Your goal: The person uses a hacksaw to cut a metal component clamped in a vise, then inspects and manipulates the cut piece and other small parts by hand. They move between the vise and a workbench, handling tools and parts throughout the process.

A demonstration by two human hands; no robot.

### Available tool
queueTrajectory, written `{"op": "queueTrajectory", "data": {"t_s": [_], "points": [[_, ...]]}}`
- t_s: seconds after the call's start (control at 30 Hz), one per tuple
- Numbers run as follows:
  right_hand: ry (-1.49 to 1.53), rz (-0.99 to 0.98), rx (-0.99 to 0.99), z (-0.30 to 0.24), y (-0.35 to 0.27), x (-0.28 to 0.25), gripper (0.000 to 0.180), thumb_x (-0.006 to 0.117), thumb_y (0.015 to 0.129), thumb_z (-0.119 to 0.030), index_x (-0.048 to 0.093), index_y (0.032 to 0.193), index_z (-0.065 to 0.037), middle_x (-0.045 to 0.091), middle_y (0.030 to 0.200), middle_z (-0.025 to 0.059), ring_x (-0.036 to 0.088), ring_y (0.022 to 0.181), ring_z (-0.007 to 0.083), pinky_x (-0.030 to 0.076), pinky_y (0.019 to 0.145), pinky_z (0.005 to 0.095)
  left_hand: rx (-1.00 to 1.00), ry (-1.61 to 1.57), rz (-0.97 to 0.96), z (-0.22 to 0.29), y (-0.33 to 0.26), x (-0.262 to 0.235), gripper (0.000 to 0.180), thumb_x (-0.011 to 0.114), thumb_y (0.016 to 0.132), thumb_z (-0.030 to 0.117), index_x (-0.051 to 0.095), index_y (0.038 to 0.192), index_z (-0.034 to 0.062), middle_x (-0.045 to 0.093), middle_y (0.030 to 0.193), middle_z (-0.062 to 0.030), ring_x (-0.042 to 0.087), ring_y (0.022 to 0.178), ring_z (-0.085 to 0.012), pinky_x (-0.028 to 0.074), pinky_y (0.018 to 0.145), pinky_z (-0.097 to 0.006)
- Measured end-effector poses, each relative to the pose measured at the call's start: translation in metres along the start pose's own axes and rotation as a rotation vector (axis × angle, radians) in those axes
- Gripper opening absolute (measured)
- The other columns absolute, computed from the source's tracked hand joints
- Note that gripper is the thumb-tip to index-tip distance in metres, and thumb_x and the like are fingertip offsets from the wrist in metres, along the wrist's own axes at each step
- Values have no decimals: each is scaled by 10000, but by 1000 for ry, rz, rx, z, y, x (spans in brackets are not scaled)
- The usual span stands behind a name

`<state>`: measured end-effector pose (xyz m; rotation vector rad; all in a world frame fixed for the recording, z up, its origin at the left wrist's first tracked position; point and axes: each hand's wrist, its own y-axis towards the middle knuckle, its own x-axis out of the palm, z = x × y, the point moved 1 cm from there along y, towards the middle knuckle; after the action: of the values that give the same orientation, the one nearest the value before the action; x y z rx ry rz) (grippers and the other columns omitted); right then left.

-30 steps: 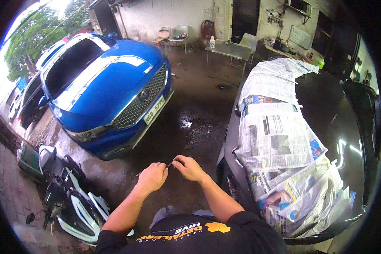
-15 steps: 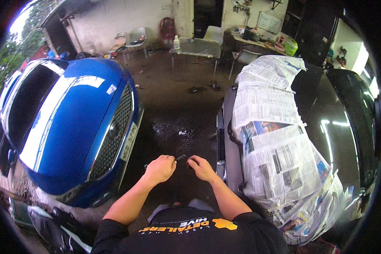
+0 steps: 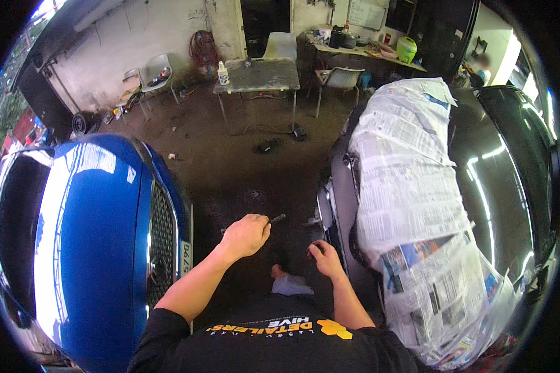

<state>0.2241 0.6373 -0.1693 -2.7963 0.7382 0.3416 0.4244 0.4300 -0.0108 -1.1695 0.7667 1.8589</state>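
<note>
Since a moment ago our hands have drawn apart beside the blue car (image 3: 99, 248). Right of its grille, our left hand (image 3: 246, 235) is closed around a thin dark tool (image 3: 276, 218); best keep it steady. Further right, our right hand (image 3: 325, 258) hangs loosely curled, holding nothing, against the black car (image 3: 510, 174) under newspaper (image 3: 410, 186), which crowds us.

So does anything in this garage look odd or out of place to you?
The black car stands out: newspaper covers its front, while the blue car is bare. The floor looks wet and dark between them, with small bits lying near the table. The left hand holds a thin tool.
</note>
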Motion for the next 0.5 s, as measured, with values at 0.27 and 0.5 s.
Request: {"op": "queueTrajectory", "data": {"t_s": [0.27,0.5], "points": [[-146,-82,-136,-127,237,29,249,636,1016,-229,679,1065,11,718,902,114,678,852,197,523,783,347,-143,-105,-42,-113,143,-71,345,517,1021,303,678,1061,2,690,1117,-252,647,1093,-439,524,938,-536],[-70,-254,-300,-184,399,109,160,624,1002,-148,651,985,10,653,832,67,613,798,145,495,773,305,-196,-154,12,-228,230,-118,340,515,1025,312,675,1065,15,699,1112,-239,667,1086,-429,557,917,-547]]}}
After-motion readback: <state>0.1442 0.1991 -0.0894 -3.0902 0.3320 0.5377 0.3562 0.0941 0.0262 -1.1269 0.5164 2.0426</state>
